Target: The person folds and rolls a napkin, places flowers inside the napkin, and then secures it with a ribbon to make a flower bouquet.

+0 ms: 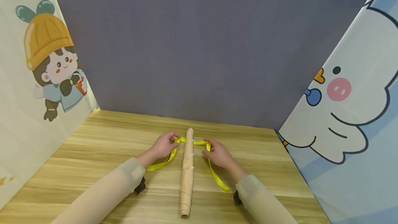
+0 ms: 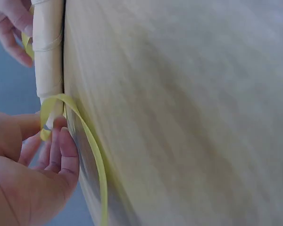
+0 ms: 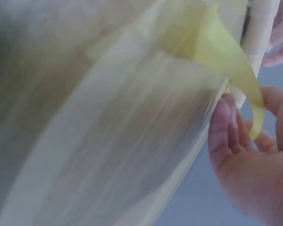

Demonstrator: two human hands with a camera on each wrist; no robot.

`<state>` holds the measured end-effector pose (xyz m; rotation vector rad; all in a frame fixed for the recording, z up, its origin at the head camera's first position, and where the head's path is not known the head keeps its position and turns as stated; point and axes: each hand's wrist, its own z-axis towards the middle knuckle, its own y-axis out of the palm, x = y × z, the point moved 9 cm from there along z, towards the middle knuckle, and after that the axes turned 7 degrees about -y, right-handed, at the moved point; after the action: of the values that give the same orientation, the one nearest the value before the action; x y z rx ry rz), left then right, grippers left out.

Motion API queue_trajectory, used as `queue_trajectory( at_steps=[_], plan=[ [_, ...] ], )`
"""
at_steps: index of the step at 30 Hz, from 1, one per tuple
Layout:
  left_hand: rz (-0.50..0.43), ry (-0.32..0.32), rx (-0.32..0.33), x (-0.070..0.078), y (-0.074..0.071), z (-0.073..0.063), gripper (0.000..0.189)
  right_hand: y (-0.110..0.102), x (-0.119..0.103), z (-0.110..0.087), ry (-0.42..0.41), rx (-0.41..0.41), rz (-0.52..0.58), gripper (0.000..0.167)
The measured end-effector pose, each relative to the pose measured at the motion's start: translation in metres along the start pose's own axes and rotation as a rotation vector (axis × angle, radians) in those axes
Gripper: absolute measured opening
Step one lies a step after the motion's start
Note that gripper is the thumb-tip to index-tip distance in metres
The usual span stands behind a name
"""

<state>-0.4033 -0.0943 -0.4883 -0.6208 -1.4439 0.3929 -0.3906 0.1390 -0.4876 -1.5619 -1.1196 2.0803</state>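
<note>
A narrow roll of tan sheet (image 1: 187,179) lies lengthwise on the wooden table, with thin pale bands around it and layered edges at its near end. A yellow ribbon (image 1: 199,143) passes beneath its far end and comes out on both sides. Left of the roll, my left hand (image 1: 162,145) holds the ribbon between thumb and fingers; one tail curves down toward the wrist. My right hand (image 1: 220,154) holds the other side of the ribbon, its tail hanging toward the table. In the left wrist view the ribbon (image 2: 95,146) loops over by the thumb.
The wooden table (image 1: 248,189) meets a dark grey panel (image 1: 186,51) at the back. A side panel with a cartoon child (image 1: 59,65) stands at left, one with a white cartoon bird (image 1: 367,78) at right. Dark wrist devices (image 1: 141,186) show under the sleeves.
</note>
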Motion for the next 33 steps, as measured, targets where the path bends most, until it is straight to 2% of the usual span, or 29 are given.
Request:
queue_trajectory(
  at_steps=[5, 8, 11, 13, 17, 19, 23, 27, 33],
  plan=[
    [-0.091, 0.037, 0.004, -0.002, 0.000, 0.004, 0.016, -0.007, 0.007, -0.001, 0.030, 0.059, 0.144, 0.040],
    [-0.106, 0.053, -0.037, -0.001, 0.001, 0.002, 0.015, -0.007, 0.001, -0.001, -0.011, 0.046, 0.154, 0.029],
    [-0.077, 0.070, -0.104, 0.002, 0.005, -0.003, 0.018, -0.002, -0.007, -0.001, -0.047, -0.005, 0.134, 0.026],
    [-0.050, 0.082, -0.158, 0.005, 0.009, -0.007, 0.026, 0.005, -0.011, -0.001, -0.060, -0.052, 0.142, 0.029],
    [-0.003, 0.105, -0.246, 0.011, 0.020, -0.016, 0.059, 0.020, -0.016, -0.004, -0.055, -0.154, 0.217, 0.044],
    [0.032, 0.120, -0.276, 0.013, 0.025, -0.021, 0.073, 0.027, -0.017, -0.006, -0.056, -0.198, 0.245, 0.051],
    [0.112, 0.161, -0.319, 0.018, 0.033, -0.027, 0.091, 0.034, -0.023, -0.010, -0.086, -0.249, 0.223, 0.067],
    [0.143, 0.189, -0.324, 0.023, 0.037, -0.031, 0.094, 0.039, -0.027, -0.011, -0.122, -0.280, 0.152, 0.078],
    [0.180, 0.199, -0.275, 0.028, 0.037, -0.036, 0.080, 0.041, -0.030, -0.009, -0.145, -0.264, -0.006, 0.081]
  ],
)
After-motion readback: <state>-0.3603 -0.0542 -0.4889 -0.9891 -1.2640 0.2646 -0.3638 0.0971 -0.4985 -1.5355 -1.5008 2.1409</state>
